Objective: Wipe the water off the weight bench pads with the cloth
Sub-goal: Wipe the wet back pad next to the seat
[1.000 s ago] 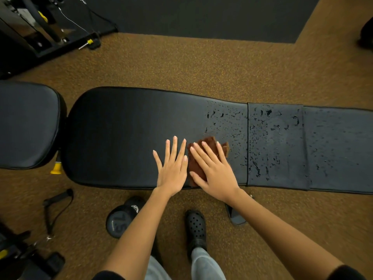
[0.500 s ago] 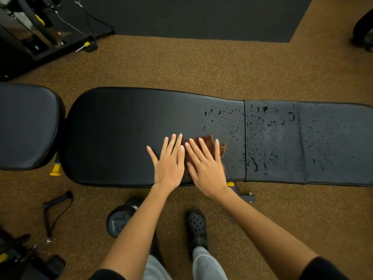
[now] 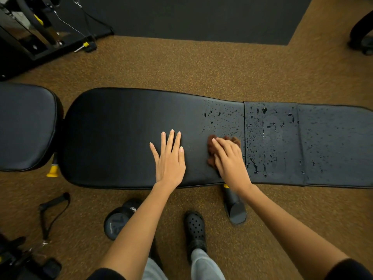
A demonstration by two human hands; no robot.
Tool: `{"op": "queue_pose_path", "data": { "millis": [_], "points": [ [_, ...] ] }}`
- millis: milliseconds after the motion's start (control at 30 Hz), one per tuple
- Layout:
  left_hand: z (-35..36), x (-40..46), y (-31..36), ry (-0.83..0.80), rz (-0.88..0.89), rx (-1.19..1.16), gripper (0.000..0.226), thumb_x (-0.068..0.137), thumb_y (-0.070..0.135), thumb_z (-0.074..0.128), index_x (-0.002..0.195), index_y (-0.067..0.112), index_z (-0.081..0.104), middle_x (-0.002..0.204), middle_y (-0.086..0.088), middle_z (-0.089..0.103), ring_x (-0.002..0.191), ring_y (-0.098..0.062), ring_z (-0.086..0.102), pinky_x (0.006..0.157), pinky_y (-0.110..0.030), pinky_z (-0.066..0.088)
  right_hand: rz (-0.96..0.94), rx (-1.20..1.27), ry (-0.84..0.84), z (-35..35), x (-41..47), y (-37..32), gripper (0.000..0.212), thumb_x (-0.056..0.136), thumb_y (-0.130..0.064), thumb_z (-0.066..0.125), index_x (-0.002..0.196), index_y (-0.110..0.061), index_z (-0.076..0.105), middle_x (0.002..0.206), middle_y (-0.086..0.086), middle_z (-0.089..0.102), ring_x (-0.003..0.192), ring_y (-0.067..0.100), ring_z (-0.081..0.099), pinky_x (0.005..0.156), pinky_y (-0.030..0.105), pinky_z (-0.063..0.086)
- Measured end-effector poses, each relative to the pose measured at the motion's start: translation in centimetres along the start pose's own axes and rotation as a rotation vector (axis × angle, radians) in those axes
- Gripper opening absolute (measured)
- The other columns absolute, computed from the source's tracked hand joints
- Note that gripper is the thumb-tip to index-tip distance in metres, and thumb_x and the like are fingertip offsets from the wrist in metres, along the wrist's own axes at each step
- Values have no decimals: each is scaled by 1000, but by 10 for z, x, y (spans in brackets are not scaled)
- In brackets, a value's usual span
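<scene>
Cloth under right hand fingers, on bench pad

The dumbbell end on the floor shows a number, seemingly "7.5"

Smooth black vinyl-like pads with a dull sheen, beaded with glossy water. A soft, fuzzy brown cloth lies on them. Below, rough speckled rubber-like floor, a matt black mat and a perforated plastic-looking clog.
</scene>
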State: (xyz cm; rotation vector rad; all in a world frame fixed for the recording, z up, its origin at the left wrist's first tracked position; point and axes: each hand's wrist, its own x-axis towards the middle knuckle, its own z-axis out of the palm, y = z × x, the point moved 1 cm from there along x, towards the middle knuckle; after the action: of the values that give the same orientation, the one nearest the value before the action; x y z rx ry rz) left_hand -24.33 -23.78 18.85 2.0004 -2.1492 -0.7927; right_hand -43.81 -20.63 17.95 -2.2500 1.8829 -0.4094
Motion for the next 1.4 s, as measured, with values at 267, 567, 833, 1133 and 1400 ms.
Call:
{"op": "queue_pose_path", "data": {
  "millis": [267, 567, 833, 1133, 1400],
  "points": [
    [-7, 12, 0, 57, -53, -174, 49, 103, 30, 20, 152, 26, 16, 155, 4, 29, 147, -14, 11, 114, -55, -15, 202, 152, 95, 20, 60, -18, 47, 97, -23, 46, 139, -3, 47, 145, 13, 47, 137, 29, 39, 116, 40, 20],
    [-6, 12, 7, 35, -123, -328, 50, 101, 42, 13, 150, 34, 12, 157, 7, 22, 147, -9, 5, 114, -55, -15, -293, 171, -215, 19, 54, -36, 59, 96, -42, 45, 147, -13, 39, 153, 4, 38, 146, 19, 25, 120, 47, 15],
    [-6, 12, 3, 27, -100, -311, 54, 99, 48, 6, 151, 35, 13, 157, 7, 24, 147, -10, 6, 113, -58, -14, -525, 382, -414, 9, 1, -29, 39, 90, -12, 51, 127, -10, 62, 136, 4, 58, 137, 15, 41, 120, 41, 20],
    [-11, 11, 0, -23, -97, -364, 49, 102, 41, 9, 151, 34, 10, 156, 8, 24, 146, -6, 5, 114, -54, -16, -28, 189, -51, 8, 47, -2, 44, 97, -20, 40, 139, -9, 48, 144, 8, 49, 140, 20, 36, 121, 38, 14],
    [-12, 10, 0, 25, -98, -412, 50, 103, 40, 12, 152, 31, 12, 158, 7, 18, 146, -5, 2, 116, -45, -17, -278, 175, -238, 32, 55, -73, 58, 94, -32, 44, 147, -10, 37, 151, 8, 41, 146, 20, 25, 122, 44, 9]
  ]
}}
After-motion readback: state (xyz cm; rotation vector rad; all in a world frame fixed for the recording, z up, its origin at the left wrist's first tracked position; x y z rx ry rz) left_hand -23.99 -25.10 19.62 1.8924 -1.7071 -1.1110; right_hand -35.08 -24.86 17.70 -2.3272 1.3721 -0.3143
